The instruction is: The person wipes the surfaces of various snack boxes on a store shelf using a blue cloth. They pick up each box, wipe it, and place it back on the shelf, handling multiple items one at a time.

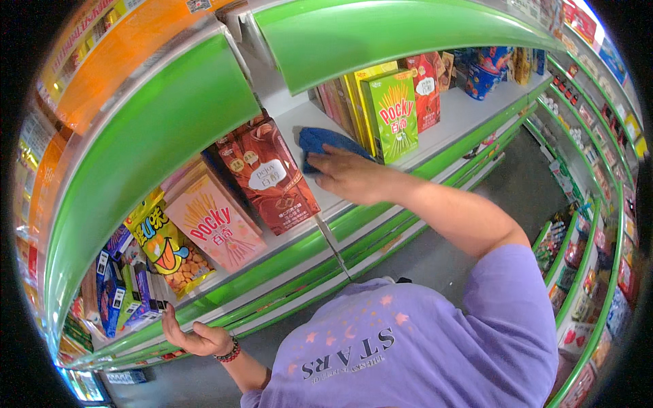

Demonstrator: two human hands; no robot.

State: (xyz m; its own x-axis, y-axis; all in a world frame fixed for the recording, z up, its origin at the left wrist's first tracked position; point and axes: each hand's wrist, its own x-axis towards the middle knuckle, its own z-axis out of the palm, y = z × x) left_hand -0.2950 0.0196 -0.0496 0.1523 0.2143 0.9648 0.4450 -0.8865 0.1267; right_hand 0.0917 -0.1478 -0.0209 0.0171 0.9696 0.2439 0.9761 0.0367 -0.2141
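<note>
My right hand [357, 173] rests on a folded dark blue cloth [321, 140], which lies on the white shelf [326, 201] in a gap between snack boxes. To the right of this hand stand a green Pocky box [392, 115] and yellow boxes [358, 109]. On its left a brown Pejoy box [270, 178] leans at a tilt. My left hand [196, 336], a beaded bracelet at its wrist, is held palm up with fingers apart and nothing in it. It is in front of the shelf's lower left part, near several blue and purple packs [115, 298].
A pink Pocky box [214, 222] and a yellow snack bag [168, 250] stand farther left. Green shelf-edge strips [408, 30] overhang from above. A blue tub [482, 76] sits at the right. Across the grey aisle floor [520, 168] are more stocked shelves [586, 239].
</note>
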